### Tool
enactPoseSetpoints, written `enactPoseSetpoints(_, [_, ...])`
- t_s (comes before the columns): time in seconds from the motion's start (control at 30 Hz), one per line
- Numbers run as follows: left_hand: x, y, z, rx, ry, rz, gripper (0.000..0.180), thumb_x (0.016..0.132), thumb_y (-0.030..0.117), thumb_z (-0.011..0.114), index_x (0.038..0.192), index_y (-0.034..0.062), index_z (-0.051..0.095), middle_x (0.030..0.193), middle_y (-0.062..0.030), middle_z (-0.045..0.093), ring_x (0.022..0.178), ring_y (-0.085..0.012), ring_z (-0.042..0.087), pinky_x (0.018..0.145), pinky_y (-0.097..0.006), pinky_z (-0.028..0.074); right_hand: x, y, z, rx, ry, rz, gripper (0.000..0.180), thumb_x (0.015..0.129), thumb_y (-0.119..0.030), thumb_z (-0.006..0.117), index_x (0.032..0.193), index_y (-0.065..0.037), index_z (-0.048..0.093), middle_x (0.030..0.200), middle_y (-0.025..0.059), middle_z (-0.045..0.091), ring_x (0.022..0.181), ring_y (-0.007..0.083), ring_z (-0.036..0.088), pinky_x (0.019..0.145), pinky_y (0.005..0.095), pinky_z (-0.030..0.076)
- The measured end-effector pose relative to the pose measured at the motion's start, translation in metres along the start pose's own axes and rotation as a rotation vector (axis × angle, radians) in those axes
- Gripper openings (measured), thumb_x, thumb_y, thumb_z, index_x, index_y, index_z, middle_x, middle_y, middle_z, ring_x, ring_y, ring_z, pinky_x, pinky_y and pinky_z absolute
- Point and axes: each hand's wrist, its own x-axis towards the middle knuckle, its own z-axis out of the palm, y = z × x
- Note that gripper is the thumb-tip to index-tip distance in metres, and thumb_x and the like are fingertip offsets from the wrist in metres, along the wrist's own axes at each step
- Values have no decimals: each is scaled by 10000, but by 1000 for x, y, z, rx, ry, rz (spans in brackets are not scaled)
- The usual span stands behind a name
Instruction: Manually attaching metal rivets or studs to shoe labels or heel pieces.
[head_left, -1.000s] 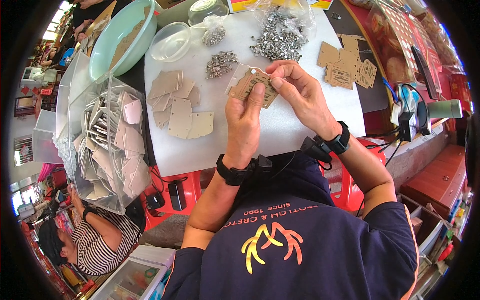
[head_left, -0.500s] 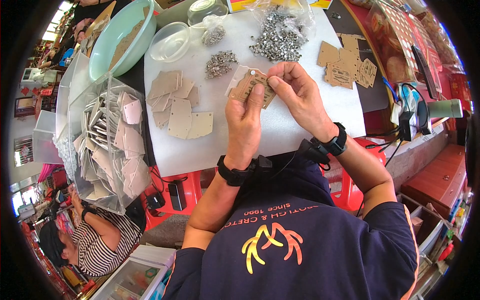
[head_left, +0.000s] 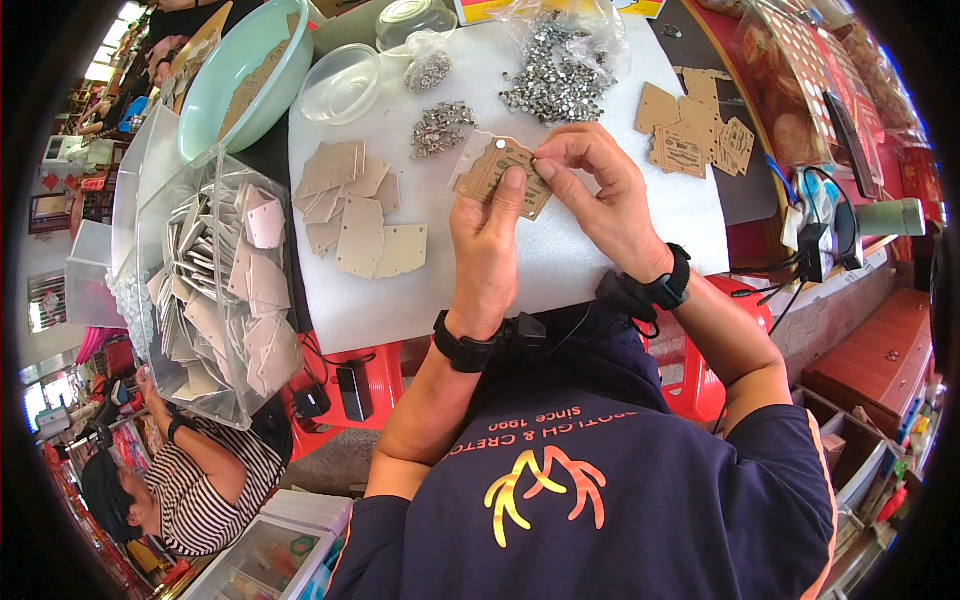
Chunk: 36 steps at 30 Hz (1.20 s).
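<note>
A brown printed cardboard tag [head_left: 512, 168] with a scalloped edge is upright over the white work sheet. A round silver stud [head_left: 501, 143] sits at its upper left corner, and a clear plastic piece [head_left: 465, 165] sticks out on its left. My left hand [head_left: 490, 225] is closed on the tag, thumb across its printed face. With thumb and forefinger, my right hand [head_left: 590, 180] pinches the tag's upper right corner; anything small between those fingertips is hidden. Small silver metal parts [head_left: 441, 129] lie piled beyond my left hand, and more silver studs [head_left: 560, 85] spill from a clear bag.
Plain grey cards [head_left: 360, 235] lie left on the white foam sheet [head_left: 430, 300]; printed tags [head_left: 680, 150] lie right. A clear bin [head_left: 225, 300] of cards and a mint basin [head_left: 240, 80] stand left. Cables [head_left: 790, 265] hang at the right edge. A person in stripes [head_left: 215, 480] is at lower left.
The tag has turned slightly in my hands, so more of its printed face and the stud show. My right fingertips have shifted a little at its corner.
</note>
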Motion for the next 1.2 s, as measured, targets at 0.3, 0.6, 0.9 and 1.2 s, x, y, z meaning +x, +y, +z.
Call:
enactPoseSetpoints(0.3, [0,1,3,56,-3,32,282,998,203,566,1203,10,589,1105,-27,614,1009,-89,545,888,-257,433,-2,2,0,309,-21,235,145,912,-80,657,1029,-2,622,1004,33,614,870,78,575,759,236,484])
enactPoseSetpoints(0.6, [0,-1,-1,51,-8,26,249,970,134,599,1206,54,602,1130,-11,628,1043,-101,559,928,-282,435,5,-11,-9,244,-140,462,235,938,-162,645,1096,12,646,979,10,660,852,43,572,739,205,473])
enactPoseSetpoints(0.9, [2,2,1,67,-14,21,267,999,201,561,1201,30,598,1087,-16,619,997,-81,546,882,-257,427,7,-5,-15,527,-130,521,213,926,-150,655,1078,0,656,983,24,673,918,78,593,842,243,474])
enactPoseSetpoints(1.2, [2,3,1,82,-40,19,270,996,193,566,1202,21,598,1097,-18,621,1001,-83,547,878,-260,429,7,-6,-16,449,-189,454,203,923,-118,663,1082,4,629,976,18,665,899,65,606,792,224,491])
